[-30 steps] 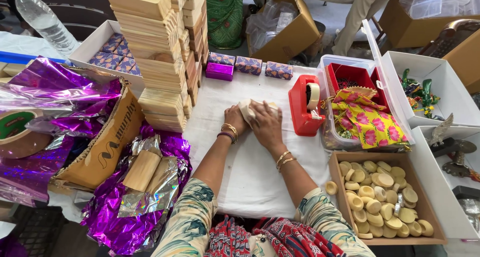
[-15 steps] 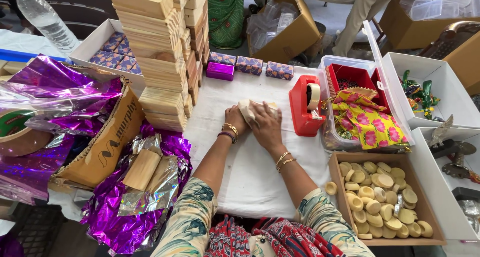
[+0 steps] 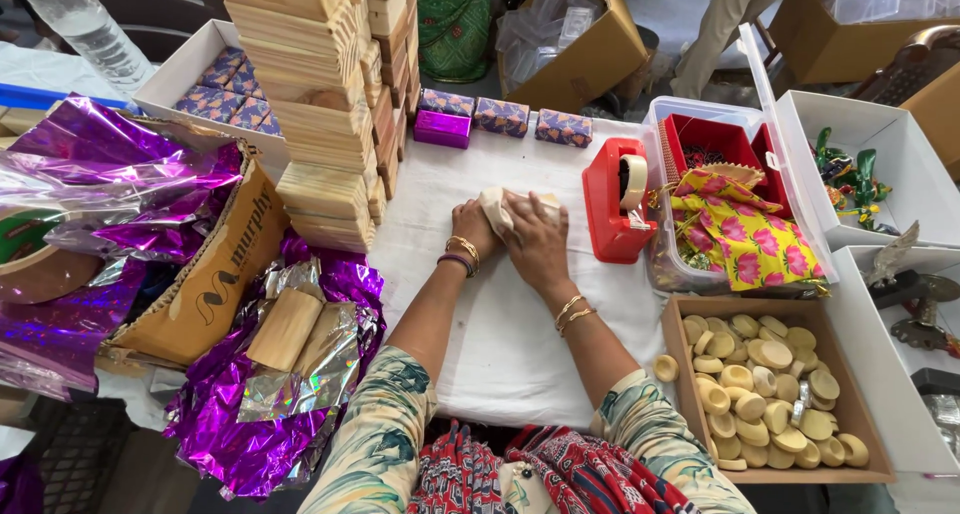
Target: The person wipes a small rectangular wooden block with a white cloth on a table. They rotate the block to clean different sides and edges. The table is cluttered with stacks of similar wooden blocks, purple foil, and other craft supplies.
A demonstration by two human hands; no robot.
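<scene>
far out to the left of the hands, crumpled purple foil (image 3: pixel 120 189) spills over a brown cardboard box (image 3: pixel 215 274), and nearer the person more foil wraps loosely around two plain wooden blocks (image 3: pixel 290 329). just left of the hands and a little beyond them stands a tall stack of wooden boxes (image 3: pixel 325 114), with a white tray of patterned wrapped boxes (image 3: pixel 230 94) behind it. on the white-covered desk (image 3: pixel 500 344) the left hand (image 3: pixel 472 230) and the right hand (image 3: pixel 535 244) sit pressed together, both curled closed around a small pale cream-coloured piece (image 3: pixel 497 207) that pokes out between them at the fingertips; its exact shape is hidden by the fingers. gold bangles ring both wrists. beyond the hands, a row of small wrapped boxes (image 3: pixel 495 119) lines the far edge of the desk. just right of the hands stands a red tape dispenser (image 3: pixel 615 204), then a clear plastic bin (image 3: pixel 740 189) holding pink-flowered yellow cloth. nearer the person on the right, a shallow cardboard tray (image 3: pixel 770 384) holds many round cream discs.
</scene>
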